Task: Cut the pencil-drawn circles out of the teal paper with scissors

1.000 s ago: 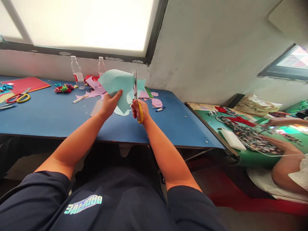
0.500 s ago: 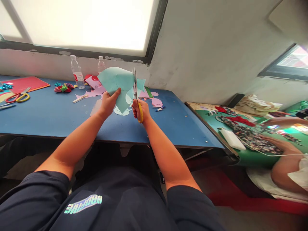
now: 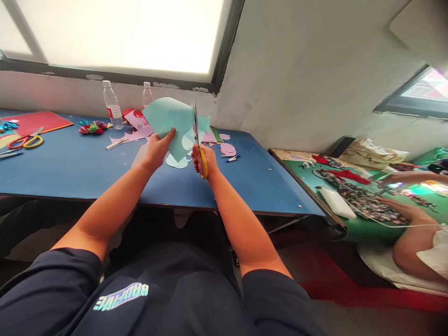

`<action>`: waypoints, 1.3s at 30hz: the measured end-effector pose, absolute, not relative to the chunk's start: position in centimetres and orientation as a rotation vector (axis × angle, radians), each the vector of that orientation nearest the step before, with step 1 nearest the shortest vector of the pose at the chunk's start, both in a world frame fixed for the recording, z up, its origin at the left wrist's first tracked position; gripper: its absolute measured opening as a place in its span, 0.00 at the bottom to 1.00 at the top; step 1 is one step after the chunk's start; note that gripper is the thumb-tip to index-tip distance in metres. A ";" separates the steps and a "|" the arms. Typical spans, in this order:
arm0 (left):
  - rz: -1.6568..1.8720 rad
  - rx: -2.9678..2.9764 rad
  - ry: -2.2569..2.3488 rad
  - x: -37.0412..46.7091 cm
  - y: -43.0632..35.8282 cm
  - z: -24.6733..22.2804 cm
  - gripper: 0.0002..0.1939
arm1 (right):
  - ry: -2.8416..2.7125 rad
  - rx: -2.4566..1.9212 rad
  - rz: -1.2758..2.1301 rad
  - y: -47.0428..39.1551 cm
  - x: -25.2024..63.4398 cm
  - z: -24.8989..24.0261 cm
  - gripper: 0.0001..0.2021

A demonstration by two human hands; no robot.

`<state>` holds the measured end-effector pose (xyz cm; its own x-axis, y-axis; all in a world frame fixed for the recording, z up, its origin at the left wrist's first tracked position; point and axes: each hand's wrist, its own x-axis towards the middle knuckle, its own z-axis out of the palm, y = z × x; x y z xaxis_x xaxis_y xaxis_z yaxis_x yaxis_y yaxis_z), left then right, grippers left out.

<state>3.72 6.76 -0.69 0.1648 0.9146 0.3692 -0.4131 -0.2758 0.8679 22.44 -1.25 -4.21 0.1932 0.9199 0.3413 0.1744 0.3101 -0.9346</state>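
Observation:
My left hand (image 3: 159,148) is closed on a sheet of light blue-green paper (image 3: 159,114), its thumb on the near face. A round outline is drawn on the sheet beside the thumb. In my right hand (image 3: 209,161) are scissors (image 3: 195,121) with a yellow handle, their blades pointing up at the sheet's right edge. The blades look nearly closed, and the other handle loop is mostly hidden by my fingers. Below the sheet, pale blue-green paper pieces (image 3: 176,162) lie on the blue table (image 3: 87,172).
Pink paper pieces (image 3: 228,149) and pens (image 3: 233,158) lie to the right. Behind stand plastic bottles (image 3: 114,112). Other scissors (image 3: 30,140) and red paper (image 3: 44,122) are at the left. At a green table (image 3: 367,228), another person's hands (image 3: 406,210) work on patterned fabric (image 3: 364,200).
The scissors and the right edge of the paper have shifted very slightly left. Both hands keep their grip.

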 end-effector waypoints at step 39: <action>1.479 1.257 0.512 3.9 5.8 -0.7 0.35 | -1.273 -1.054 0.788 -0.6 22.6 -4.9 0.48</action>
